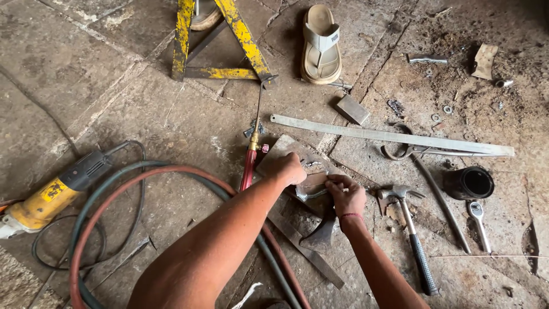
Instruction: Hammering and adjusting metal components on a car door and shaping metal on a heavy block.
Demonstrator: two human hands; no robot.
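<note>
While the left hand [289, 167] is pressing down a small metal plate [311, 184] on the floor [143, 114], the right hand [345, 193] is pinching its edge, seemingly positioning it, which calls for steady alignment.

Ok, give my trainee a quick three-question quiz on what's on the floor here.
1. True or false: the claw hammer lies to the right of the right hand.
2. Which tool lies at the far left? A) yellow angle grinder B) a drill C) a saw
3. Fill in: both hands, the left hand too, rest on a small flat ____ piece on the stone floor.

Key:
1. True; the long steel rule lies beyond it.
2. A; the red and green hoses loop beside it.
3. Metal; its exact shape is hidden by the hands.
</note>
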